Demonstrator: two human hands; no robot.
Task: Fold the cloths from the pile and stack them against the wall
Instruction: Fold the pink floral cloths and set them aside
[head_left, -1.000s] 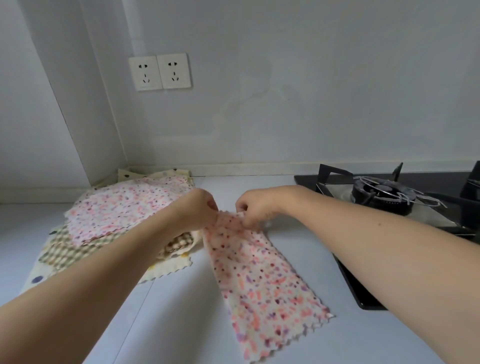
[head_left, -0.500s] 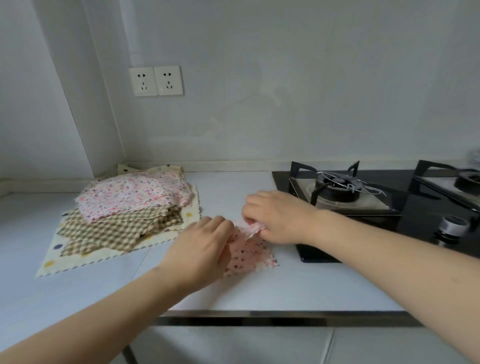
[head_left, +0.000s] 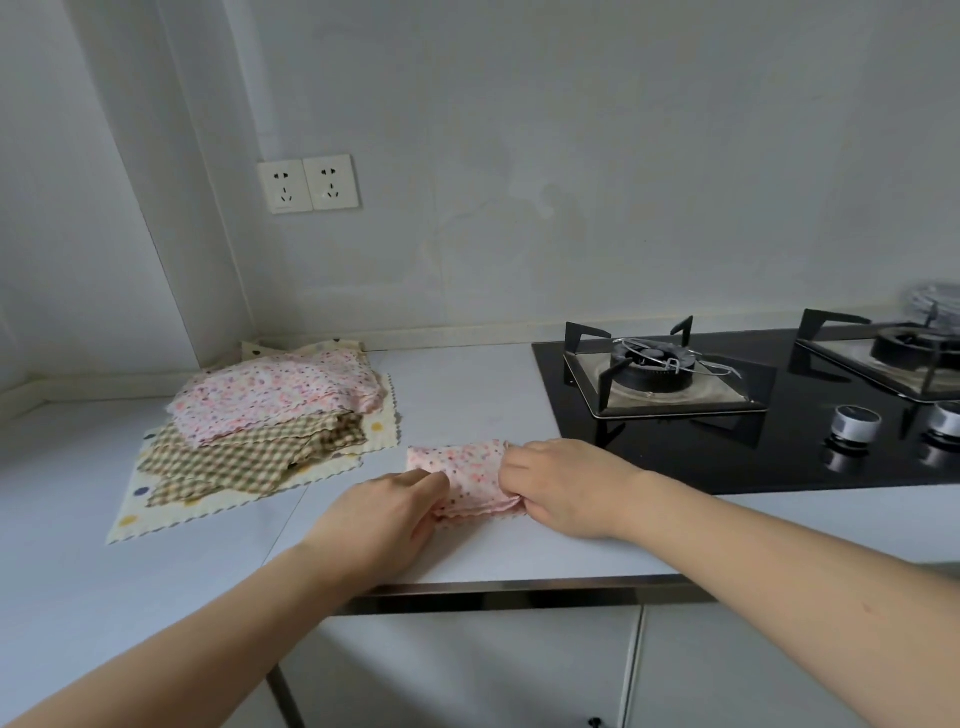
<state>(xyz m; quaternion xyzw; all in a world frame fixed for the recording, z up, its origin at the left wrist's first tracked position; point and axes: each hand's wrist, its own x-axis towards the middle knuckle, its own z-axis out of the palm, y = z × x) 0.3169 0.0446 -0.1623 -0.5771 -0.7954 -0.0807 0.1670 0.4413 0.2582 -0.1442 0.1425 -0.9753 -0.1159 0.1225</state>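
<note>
A small pink floral cloth (head_left: 465, 475), folded into a compact packet, lies on the white counter (head_left: 467, 395) near its front edge. My left hand (head_left: 387, 512) holds its left end with the fingers curled onto it. My right hand (head_left: 561, 486) grips its right end, fingers tucked around the folded edge. To the left, near the corner of the walls, sits the pile of cloths (head_left: 270, 415): pink floral ones on top, brown checked ones under them, a cream dotted one at the bottom.
A black glass gas hob (head_left: 753, 452) with two burners and two knobs fills the counter to the right of the cloth. A double wall socket (head_left: 309, 183) is above the pile. The counter's front edge (head_left: 519, 590) runs just below my hands.
The long floral cloth that I held by its far end has been folded down into a small packet. My hands have come nearer the counter's front edge and now hold its two ends.
</note>
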